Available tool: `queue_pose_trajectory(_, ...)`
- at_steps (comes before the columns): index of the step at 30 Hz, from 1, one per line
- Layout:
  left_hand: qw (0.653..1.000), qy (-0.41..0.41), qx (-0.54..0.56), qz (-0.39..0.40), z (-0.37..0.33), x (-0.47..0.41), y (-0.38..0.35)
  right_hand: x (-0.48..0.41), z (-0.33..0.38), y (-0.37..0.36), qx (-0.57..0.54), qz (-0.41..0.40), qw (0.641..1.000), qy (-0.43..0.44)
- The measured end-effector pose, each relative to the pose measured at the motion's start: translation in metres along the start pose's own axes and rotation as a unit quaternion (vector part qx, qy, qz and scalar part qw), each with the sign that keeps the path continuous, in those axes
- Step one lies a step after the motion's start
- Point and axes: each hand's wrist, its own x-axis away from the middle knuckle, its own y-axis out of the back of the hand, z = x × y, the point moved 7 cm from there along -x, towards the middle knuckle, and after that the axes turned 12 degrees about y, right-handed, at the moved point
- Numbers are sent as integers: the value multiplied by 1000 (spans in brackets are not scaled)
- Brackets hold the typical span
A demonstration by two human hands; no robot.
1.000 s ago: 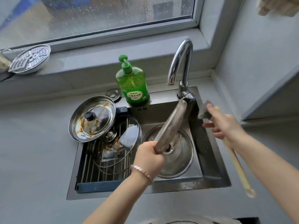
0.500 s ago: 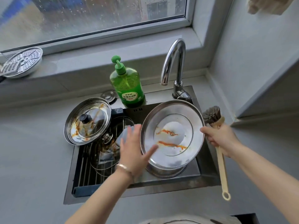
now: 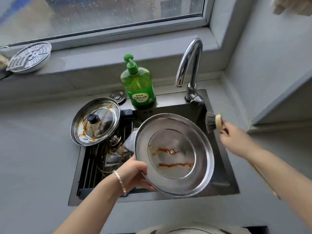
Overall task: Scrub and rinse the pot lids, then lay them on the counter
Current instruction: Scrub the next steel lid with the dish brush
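Observation:
My left hand grips the lower left rim of a large steel pot lid, held over the sink with its inner face up and streaked with brown sauce. My right hand holds a long-handled dish brush just beyond the lid's upper right edge, bristles pointing left and not touching it. A second dirty steel-rimmed lid with a black knob leans on the sink's left corner. A glass lid lies on the rack in the sink, partly hidden.
The dark sink is set in a grey counter. A green soap bottle and a curved tap stand behind it. A perforated steamer plate rests on the window sill. A wall closes in on the right.
The lid was turned from edge-on to inner face up. My left hand moved from flat against its left side to gripping the rim from below. The brush stayed beside its right edge.

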Motion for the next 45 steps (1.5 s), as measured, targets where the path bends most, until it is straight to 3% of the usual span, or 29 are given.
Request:
queue_pose_trajectory(5,999,-29,24,9,-3,7,-23,22,41,-56,76,99,983,136)
queue_pose_trajectory(9,996,-63,65,2,-8,12,-22,38,46,-75,275,147,936,164)
queue_pose_trajectory(12,994,-99,7,-35,-12,18,-19,70,71,-94,137,197,942,236)
queue_pose_trajectory(14,992,-113,-32,-38,-13,23,-30,61,81,-90,35,158,952,258)
queue_pose_trajectory(17,993,-112,-32,-24,-12,30,-40,12,50,-63,20,56,985,162)
queue_pose_trajectory(19,992,-121,-6,-31,-15,33,-35,19,33,-61,20,60,991,120)
queue_pose_trajectory(22,989,-139,10,-48,-18,32,-30,60,64,-87,-76,139,974,161)
queue_pose_trajectory(24,991,-128,17,-41,-15,29,-37,49,72,-85,-125,103,970,178)
queue_pose_trajectory(26,993,-113,35,-26,-10,28,-43,19,53,-68,-99,42,988,114)
queue_pose_trajectory(28,992,-112,55,-25,-8,29,-43,16,41,-63,-56,39,994,86)
queue_pose_trajectory(32,991,-119,61,-32,-5,26,-39,46,77,-84,-87,102,974,182)
queue_pose_trajectory(36,986,-137,80,-52,-10,33,-30,18,38,-67,-10,64,994,83)
queue_pose_trajectory(39,982,-157,82,-71,-13,35,-24,54,66,-87,-65,118,980,145)
queue_pose_trajectory(41,985,-140,71,-66,-8,31,-31,56,87,-93,-96,113,969,196)
queue_pose_trajectory(45,989,-123,64,-55,-3,31,-34,18,43,-70,-24,63,994,86)
